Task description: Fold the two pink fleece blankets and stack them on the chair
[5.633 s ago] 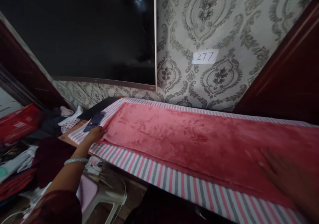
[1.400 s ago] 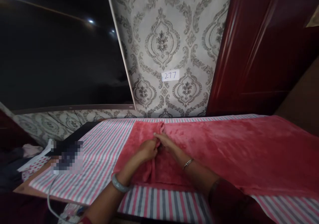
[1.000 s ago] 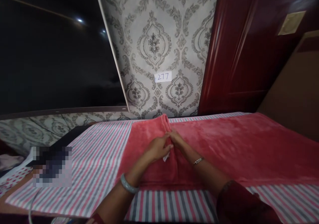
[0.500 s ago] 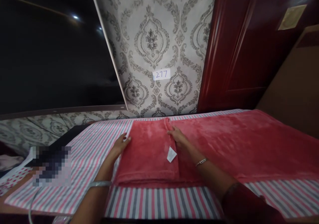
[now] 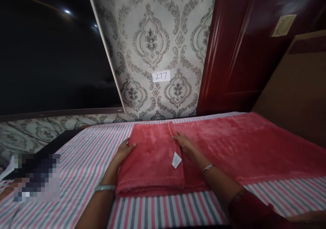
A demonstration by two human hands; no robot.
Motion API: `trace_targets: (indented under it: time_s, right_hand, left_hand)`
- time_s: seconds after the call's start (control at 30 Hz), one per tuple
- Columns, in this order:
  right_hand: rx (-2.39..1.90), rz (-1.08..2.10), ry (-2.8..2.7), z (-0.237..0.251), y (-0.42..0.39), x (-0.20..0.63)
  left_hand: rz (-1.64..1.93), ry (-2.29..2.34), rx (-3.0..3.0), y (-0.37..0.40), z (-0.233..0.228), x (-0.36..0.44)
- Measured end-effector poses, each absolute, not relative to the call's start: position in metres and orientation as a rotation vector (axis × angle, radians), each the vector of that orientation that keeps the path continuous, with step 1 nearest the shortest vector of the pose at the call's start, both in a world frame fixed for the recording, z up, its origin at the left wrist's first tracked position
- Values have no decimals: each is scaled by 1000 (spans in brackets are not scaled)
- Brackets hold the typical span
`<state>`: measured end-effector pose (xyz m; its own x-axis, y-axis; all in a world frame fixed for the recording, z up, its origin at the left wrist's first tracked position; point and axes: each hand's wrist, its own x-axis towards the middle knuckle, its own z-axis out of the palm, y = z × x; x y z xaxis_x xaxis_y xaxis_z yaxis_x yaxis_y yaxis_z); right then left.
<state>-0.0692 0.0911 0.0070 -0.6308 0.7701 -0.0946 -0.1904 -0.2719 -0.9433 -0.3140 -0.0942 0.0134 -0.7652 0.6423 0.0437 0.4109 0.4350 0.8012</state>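
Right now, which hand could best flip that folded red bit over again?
Probably the left hand. It lies flat on the outer left edge of the folded flap of the red towel, free to lift it. The right hand presses the inner edge by the white tag, so it would pin the fold.

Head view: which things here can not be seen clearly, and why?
Head view only:
- Pixelated patch: whatever lies there is blurred out.
- White tag on the red towel: print too small to read.
- Left hand: fingertips hidden by the towel's folded edge.
- Towel's right end: cut off by the frame edge.
- Dark panel: too dark to identify.
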Motion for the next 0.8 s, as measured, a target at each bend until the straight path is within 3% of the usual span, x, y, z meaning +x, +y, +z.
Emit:
trace_targets:
  time_s: [0.43, 0.63, 0.8]
  right_hand:
    - [-784, 1986, -1289, -26, 23, -5]
    - [-746, 2088, -1305, -4, 10, -1]
    - [-716, 2188, -1152, 21, 13, -9]
  left_hand:
    - [1267, 2375, 808, -95, 14, -308]
    - [1331, 2098, 867, -138, 33, -284]
    - [1126, 2222, 1394, -200, 20, -246]
